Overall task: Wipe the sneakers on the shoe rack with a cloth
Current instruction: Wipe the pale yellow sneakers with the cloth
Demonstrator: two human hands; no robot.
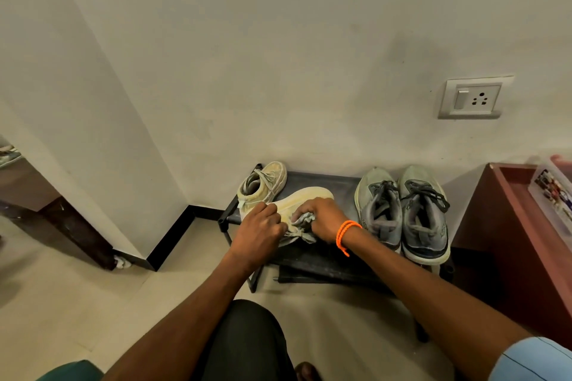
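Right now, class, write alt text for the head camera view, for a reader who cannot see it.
A person's right hand presses a grey cloth onto a pale yellow sneaker tipped on its side on a low black shoe rack, while the left hand holds the shoe. Its partner stands behind to the left, and grey sneakers sit to the right.

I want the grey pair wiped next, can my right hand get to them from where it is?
Probably yes: the right hand, gripping the cloth on the cream sneaker, sits just beside the grey sneakers, with nothing between them.
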